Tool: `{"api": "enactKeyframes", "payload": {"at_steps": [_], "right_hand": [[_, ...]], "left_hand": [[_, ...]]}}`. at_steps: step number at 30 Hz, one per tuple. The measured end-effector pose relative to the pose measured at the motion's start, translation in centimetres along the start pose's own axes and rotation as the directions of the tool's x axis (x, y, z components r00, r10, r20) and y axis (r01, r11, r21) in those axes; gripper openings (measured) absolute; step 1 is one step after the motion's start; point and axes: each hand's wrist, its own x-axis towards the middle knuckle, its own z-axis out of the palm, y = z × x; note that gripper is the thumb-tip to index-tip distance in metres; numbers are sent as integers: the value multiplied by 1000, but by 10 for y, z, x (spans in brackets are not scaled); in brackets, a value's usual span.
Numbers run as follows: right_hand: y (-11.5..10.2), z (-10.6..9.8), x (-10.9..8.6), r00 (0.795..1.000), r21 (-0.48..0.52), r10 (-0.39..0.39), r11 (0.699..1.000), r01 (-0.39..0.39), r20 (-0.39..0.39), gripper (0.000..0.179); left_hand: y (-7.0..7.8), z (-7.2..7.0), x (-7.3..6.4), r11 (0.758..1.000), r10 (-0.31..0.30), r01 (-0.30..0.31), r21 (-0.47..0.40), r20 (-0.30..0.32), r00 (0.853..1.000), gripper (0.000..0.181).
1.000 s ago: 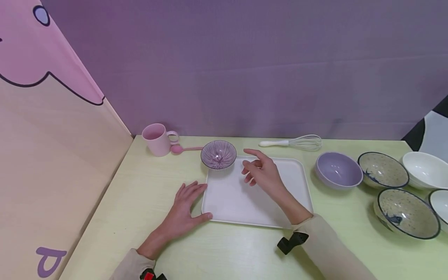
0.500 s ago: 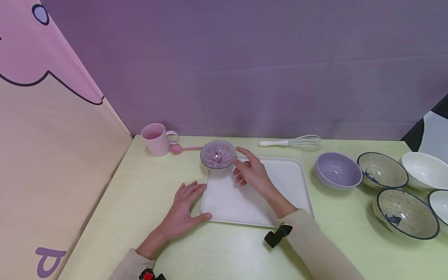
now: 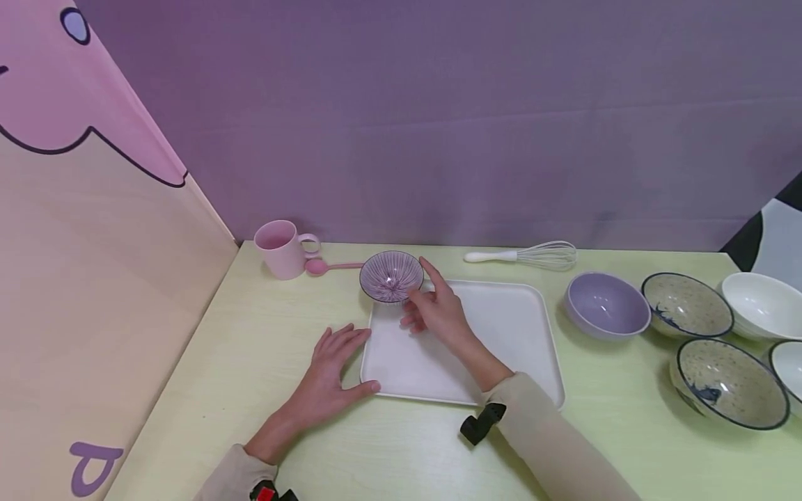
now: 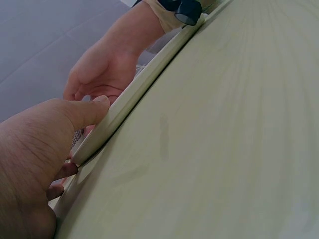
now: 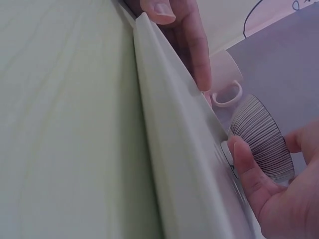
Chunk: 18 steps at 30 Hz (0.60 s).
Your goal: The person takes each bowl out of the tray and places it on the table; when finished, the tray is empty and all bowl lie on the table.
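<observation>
In the head view a small bowl with fine purple stripes stands upright at the far left corner of a white rectangular tray. My right hand is at the bowl's right side, index finger extended by the rim and thumb near its front. The right wrist view shows thumb and index spread along the striped bowl, without a plain grip. My left hand rests at the tray's near left corner, fingers extended toward its left edge and thumb on the front rim. The left wrist view shows that thumb against the rim.
A pink mug and a pink spoon lie left of the striped bowl. Behind the tray is a white-handled whisk. To the right stand a purple bowl, speckled bowls and white bowls. A purple curtain backs the table.
My right hand has moved left over the tray, up to the right side of the striped bowl. My left hand, the tray and the bowl have stayed in place.
</observation>
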Motion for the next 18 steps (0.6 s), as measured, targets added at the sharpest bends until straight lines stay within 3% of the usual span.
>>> {"api": "enactKeyframes", "payload": {"at_steps": [18], "right_hand": [[-5, 3, 2, 998, 39, -6, 999, 9, -57, 72]], "left_hand": [[0, 0, 0, 1000, 4, -4, -5, 0, 1000, 89]]}}
